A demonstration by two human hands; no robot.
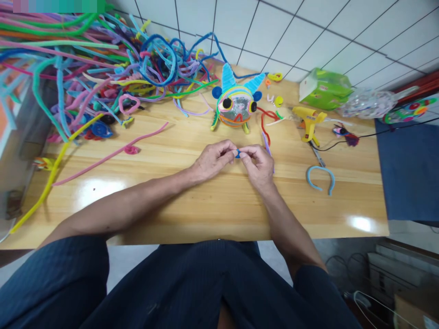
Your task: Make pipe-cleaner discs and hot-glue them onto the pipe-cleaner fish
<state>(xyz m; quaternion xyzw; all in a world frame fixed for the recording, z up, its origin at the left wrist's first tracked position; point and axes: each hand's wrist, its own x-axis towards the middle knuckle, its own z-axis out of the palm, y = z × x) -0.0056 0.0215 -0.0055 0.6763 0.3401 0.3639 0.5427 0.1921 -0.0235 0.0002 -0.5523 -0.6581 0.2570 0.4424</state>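
Between both sets of fingertips is a small blue piece (238, 154), mostly covered, perhaps a coiled pipe cleaner. My left hand (216, 160) pinches its left side, and my right hand (258, 165) pinches the right. Just beyond the hands stands a fish-like figure (236, 108) made of pipe cleaners, with blue horns, round black-and-yellow eyes and a clear, shiny middle. Red and purple pipe cleaners (265, 128) lie to its right, one passing behind my right hand.
A big heap of colourful pipe cleaners (137, 68) fills the back left. Along the right are a yellow glue gun (307, 121) with a black cord, a curved blue pipe cleaner (320, 168) and a green tissue pack (324, 89). A pink pipe cleaner (109, 157) lies at left.
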